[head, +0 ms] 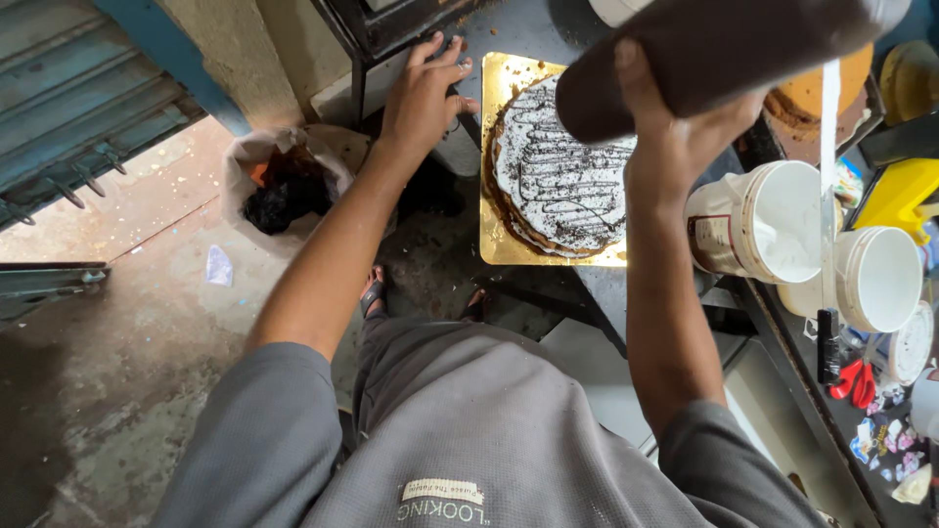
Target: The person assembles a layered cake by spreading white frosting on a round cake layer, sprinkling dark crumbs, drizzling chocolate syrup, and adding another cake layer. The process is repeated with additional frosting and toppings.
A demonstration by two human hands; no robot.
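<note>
So the right hand is wrapped tight around a big dark brown squeeze bottle, tipped over on its side with the wide end hanging right above the cake. The cake is round, topped with white cream and squiggly dark chocolate lines, and it sits on a square gold cake board on the dark counter, pretty much dead centre in the view. The left hand isn't holding anything: it's open, fingers spread, palm down just beside the left edge of the gold board, with the thumb about touching the edge. To the right of the cake there's a white tub lying tilted with cream inside, and a second white tub just beside that one. A long white strip, maybe a scraper or ruler, crosses in front of both tubs. Red-handled scissors lie further down the right side among some small scraps. Behind the bottle you can see part of a plain orange-brown sponge, and a yellow thing at the far right edge that I can't make out. Down on the floor to the left there's a white bag with dark stuff in it.
</note>
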